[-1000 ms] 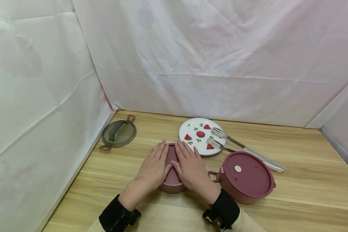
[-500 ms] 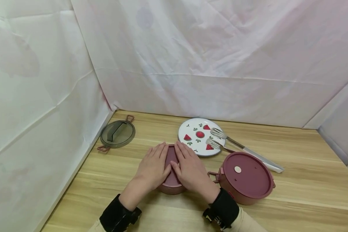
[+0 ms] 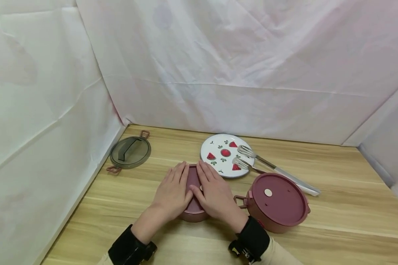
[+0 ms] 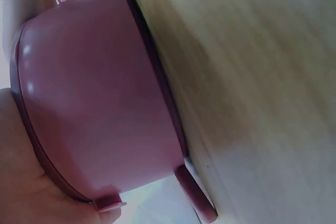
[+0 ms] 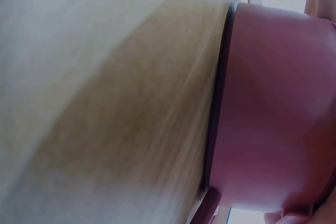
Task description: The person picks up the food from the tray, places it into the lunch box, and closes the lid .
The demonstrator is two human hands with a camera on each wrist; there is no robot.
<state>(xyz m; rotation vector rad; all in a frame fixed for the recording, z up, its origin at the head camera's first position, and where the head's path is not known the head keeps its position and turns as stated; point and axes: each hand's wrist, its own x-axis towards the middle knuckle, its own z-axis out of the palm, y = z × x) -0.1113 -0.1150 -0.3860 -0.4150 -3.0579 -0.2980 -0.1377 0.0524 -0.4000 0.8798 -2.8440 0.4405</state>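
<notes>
In the middle of the table, a round plum-coloured lidded food container [image 3: 194, 180] stands upright. My left hand [image 3: 171, 193] lies over the left side of its lid, fingers straight and pointing away from me. Over the right side lies my right hand [image 3: 216, 193], also with straight fingers, and the thumbs come together near the lid's centre. Both palms press or rest on the lid; how hard I cannot tell. The left wrist view shows the container's smooth wall [image 4: 100, 93] and a small clip at its rim. The right wrist view shows its opposite wall [image 5: 273, 108] close up.
A larger plum lidded pot [image 3: 278, 202] with side handles stands to the right. Behind are a white watermelon-print plate [image 3: 215, 145] and two slotted metal utensils [image 3: 272, 166] partly over it. A dark glass lid [image 3: 136, 154] lies at the left, near the white cloth wall [image 3: 53, 147].
The head view has shifted a little, so everything appears slightly further left. Both hands stay on the container's lid, and the other objects keep their places on the table.
</notes>
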